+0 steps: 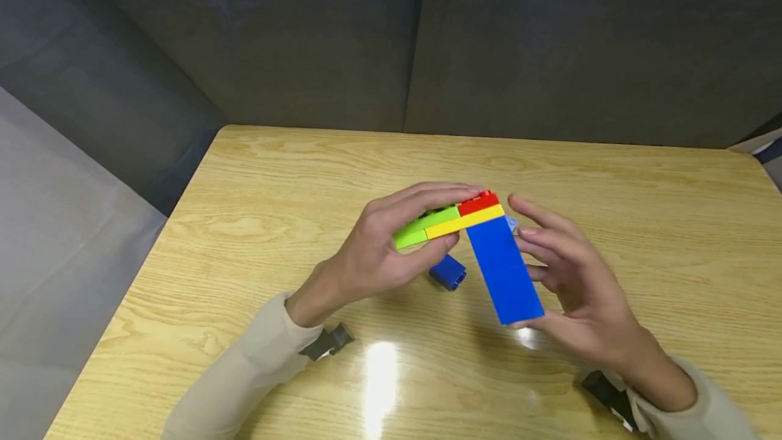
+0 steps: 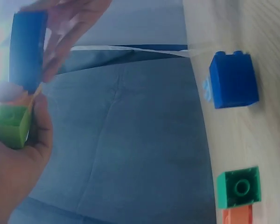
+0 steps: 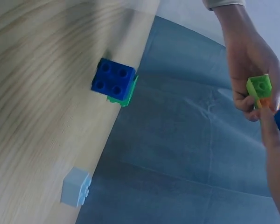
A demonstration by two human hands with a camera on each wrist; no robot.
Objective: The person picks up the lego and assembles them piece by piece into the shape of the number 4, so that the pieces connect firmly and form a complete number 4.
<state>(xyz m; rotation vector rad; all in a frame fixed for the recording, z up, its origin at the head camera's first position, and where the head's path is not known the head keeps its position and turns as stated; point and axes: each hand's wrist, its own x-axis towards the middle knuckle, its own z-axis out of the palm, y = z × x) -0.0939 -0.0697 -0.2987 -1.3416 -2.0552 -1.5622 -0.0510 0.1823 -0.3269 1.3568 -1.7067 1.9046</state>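
Note:
My left hand [image 1: 373,257] grips an assembly of toy building bricks: lime-green bricks [image 1: 427,223], a yellow brick [image 1: 452,223] and a red brick [image 1: 479,204] on top. From its right end a blue brick column [image 1: 504,270] slants down toward me, held above the table. My right hand [image 1: 586,290] is beside that column, thumb at its lower end, fingers loosely bent; the index fingertip appears free in the head view. On the table under the assembly lies a dark blue brick [image 1: 449,271].
A light blue brick [image 3: 74,187] is on the wooden table [image 1: 275,189], mostly hidden in the head view. The left wrist view shows a green brick [image 2: 239,186] next to an orange-looking brick [image 2: 238,215]. Dark cloth [image 1: 305,39] hangs behind the table.

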